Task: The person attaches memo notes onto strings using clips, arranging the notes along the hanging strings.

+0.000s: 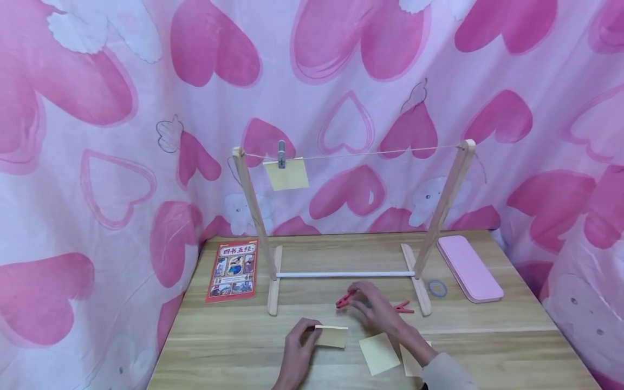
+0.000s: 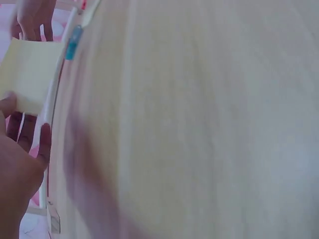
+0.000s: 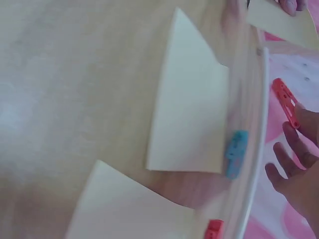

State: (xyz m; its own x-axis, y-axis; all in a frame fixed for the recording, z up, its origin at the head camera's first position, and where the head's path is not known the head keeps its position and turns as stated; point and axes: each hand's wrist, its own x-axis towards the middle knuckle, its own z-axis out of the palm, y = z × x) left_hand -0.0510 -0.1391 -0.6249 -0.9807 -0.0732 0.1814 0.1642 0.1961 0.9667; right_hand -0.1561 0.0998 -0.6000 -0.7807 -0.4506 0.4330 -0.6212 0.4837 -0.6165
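My left hand [image 1: 298, 346] pinches a pale yellow paper note [image 1: 332, 338] by its left side, just above the table. In the left wrist view, the thumb [image 2: 8, 103] lies on the face of that note. My right hand [image 1: 379, 310] pinches a red clothespin [image 1: 344, 300] to the right of and beyond the note. A second red clothespin [image 1: 403, 307] lies on the table behind the right wrist. A blue clothespin [image 3: 237, 154] shows close to a loose note [image 3: 192, 109] in the right wrist view. Another yellow note [image 1: 411, 362] is partly hidden under the right forearm.
A wooden stand [image 1: 446, 211] carries a string [image 1: 370, 153], where a grey clothespin [image 1: 281, 154] holds a yellow note [image 1: 287, 176]. A white rod [image 1: 345, 274] joins its feet. A red book [image 1: 233, 271] lies left; a ring [image 1: 437, 288] and pink case [image 1: 470, 268] lie right.
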